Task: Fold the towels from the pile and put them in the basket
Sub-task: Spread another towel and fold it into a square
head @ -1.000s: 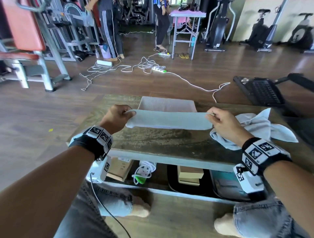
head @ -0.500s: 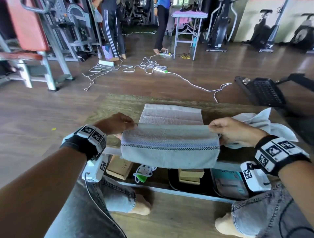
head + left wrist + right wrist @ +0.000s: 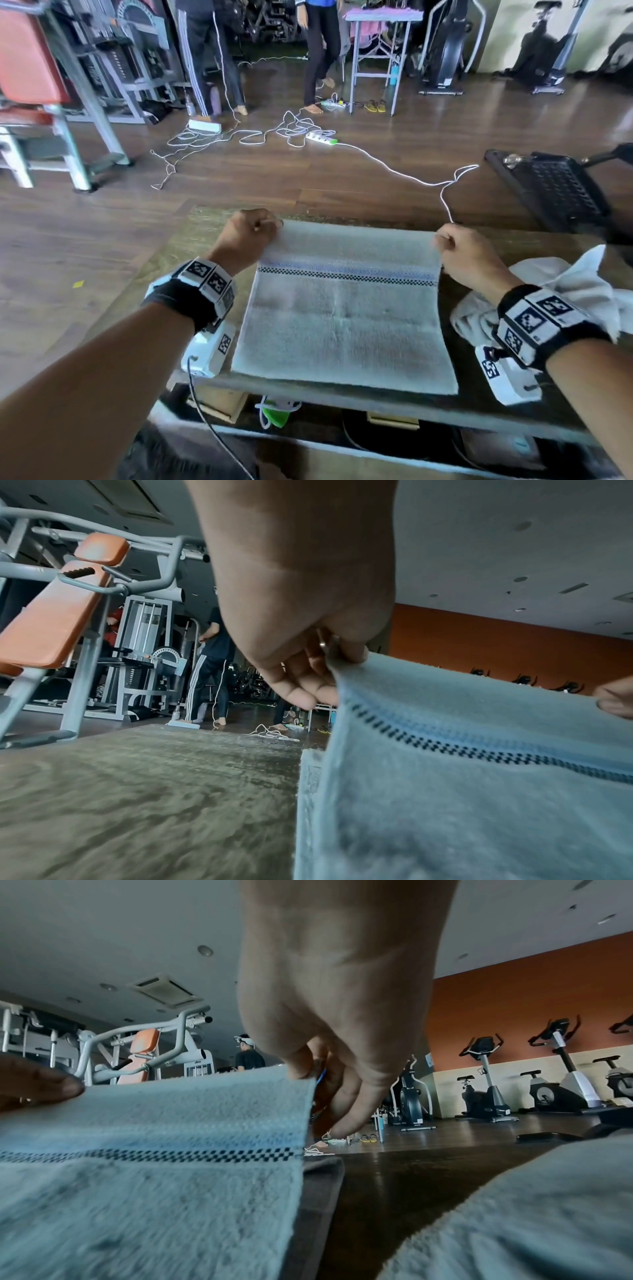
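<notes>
Head view shows the towel (image 3: 346,318) lying flat on the table (image 3: 178,260), its far edge stretched sideways between the left hand (image 3: 248,233) and right hand (image 3: 462,253), each pinching one far corner.

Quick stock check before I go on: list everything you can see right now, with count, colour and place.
striped towel: one, pale blue with a dark checked band, spread on the table, far corners pinched.
crumpled towel: one, white, on the table under the right wrist.
table: one, worn brown top, a lower shelf with boxes beneath.
black basket: one, beyond the table's far right corner.
power strip: one, white and green, on the floor among white cables.
people: two standing, far back.
left hand: grips the striped towel's far left corner.
right hand: grips its far right corner.
</notes>
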